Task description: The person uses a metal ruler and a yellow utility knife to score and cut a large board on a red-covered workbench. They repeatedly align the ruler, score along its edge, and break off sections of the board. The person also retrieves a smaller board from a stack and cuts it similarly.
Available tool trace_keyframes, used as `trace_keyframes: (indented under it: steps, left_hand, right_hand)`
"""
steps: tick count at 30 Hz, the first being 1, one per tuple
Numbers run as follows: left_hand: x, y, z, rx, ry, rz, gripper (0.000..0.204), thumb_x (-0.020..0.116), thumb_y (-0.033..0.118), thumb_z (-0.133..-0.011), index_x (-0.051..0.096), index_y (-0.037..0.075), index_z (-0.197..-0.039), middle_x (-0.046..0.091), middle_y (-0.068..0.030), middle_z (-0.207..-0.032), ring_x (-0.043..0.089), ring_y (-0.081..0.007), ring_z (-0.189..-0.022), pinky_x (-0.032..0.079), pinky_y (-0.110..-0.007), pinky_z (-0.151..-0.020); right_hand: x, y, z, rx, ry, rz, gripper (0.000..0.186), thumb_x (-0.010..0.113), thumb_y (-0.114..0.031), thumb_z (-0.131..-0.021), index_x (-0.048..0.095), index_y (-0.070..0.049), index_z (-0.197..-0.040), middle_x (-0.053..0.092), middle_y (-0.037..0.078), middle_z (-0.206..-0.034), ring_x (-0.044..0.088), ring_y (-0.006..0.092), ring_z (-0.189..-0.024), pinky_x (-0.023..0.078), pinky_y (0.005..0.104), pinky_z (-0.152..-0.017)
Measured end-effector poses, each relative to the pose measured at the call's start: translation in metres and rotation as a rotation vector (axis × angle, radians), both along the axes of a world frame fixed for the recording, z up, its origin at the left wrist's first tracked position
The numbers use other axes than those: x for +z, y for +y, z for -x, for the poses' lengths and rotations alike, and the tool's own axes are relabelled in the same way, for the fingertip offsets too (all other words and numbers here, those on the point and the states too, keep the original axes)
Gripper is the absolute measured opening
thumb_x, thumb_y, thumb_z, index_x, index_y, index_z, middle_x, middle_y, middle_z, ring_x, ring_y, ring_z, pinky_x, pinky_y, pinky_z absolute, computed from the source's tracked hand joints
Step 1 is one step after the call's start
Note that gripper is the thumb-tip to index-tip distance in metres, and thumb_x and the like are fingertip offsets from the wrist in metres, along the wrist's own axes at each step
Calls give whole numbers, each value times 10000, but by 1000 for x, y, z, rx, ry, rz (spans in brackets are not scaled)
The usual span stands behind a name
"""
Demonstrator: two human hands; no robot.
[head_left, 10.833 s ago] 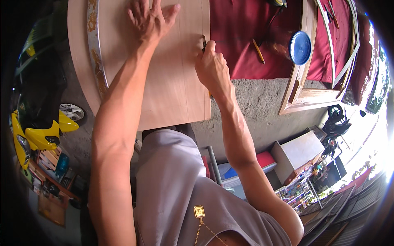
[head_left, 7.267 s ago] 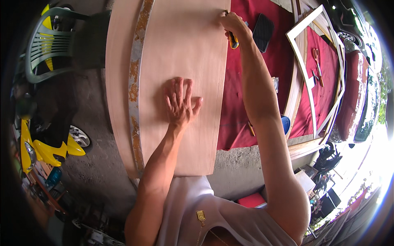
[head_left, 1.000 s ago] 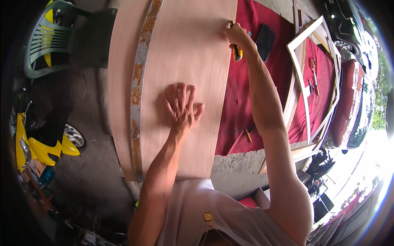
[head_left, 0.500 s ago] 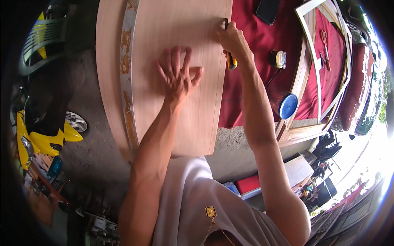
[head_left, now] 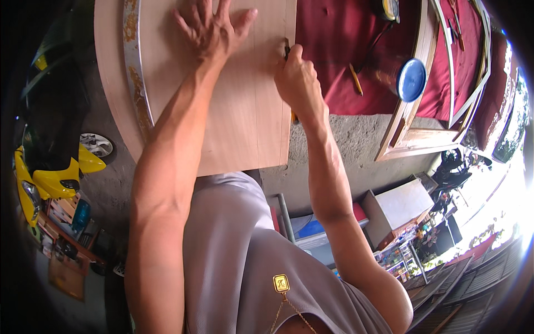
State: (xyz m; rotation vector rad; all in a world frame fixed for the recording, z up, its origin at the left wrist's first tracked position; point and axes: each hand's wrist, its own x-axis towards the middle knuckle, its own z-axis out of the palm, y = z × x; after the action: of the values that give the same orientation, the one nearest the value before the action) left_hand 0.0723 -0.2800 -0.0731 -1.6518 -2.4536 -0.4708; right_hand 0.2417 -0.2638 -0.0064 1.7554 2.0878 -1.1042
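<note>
My left hand [head_left: 214, 30] lies with spread fingers on a pale wooden board [head_left: 233, 133], right of a worn, rusty metal strip [head_left: 135, 67] that runs lengthwise along it. At the board's right edge my right hand [head_left: 300, 78] is closed around a utility knife [head_left: 287, 50]. Its dark front end shows above the fist, and a bit of yellow handle shows below the hand. Whether the blade touches the wood cannot be made out.
Red cloth [head_left: 339, 55] spreads right of the board. On it are a pencil [head_left: 356, 79], a blue-lidded jar [head_left: 412, 80] and a small round container [head_left: 387, 9]. A wooden frame [head_left: 409, 119] lies farther right. Yellow vehicle parts [head_left: 55, 178] stand at the left.
My right hand has drawn the knife along the board's right edge toward me. My left hand stays on about the same part of the board. The whole view has shifted, uncovering the pencil.
</note>
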Motion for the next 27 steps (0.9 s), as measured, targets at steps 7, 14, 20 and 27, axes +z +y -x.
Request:
trace_keyframes:
  steps: [7,14,20,27]
  left_hand:
    - [-9,-3,-2,21,-24,-27,645,635,476,-843,483,127,-1363,399,-126,-1419,321,-364,-1355,243,-622,-1071]
    - [-24,1,4,87,-117,50,692,603,557,-858,426,197,-1421,319,-118,-1496,235,-387,-1413,156,-708,-1084]
    - [-26,0,5,106,-74,57,710,591,593,-853,422,214,-1429,315,-129,-1497,223,-411,-1412,150,-707,-1086]
    - [-33,2,10,100,-47,77,755,547,656,-849,399,225,-1452,273,-149,-1529,181,-412,-1434,111,-694,-1104]
  right_hand:
    - [4,-80,-44,35,-4,-31,177,479,-118,-927,408,42,-954,595,298,-641,633,488,-644,527,555,-548]
    - [10,-150,-86,20,2,22,199,496,-143,-944,394,24,-977,597,274,-606,626,479,-596,509,557,-512]
    - [13,-197,-111,-22,-50,112,194,484,-160,-958,389,6,-993,594,286,-607,616,485,-589,495,573,-512]
    - [5,-226,-127,-3,-79,96,182,484,-161,-954,393,-6,-979,596,246,-585,619,449,-553,484,544,-470]
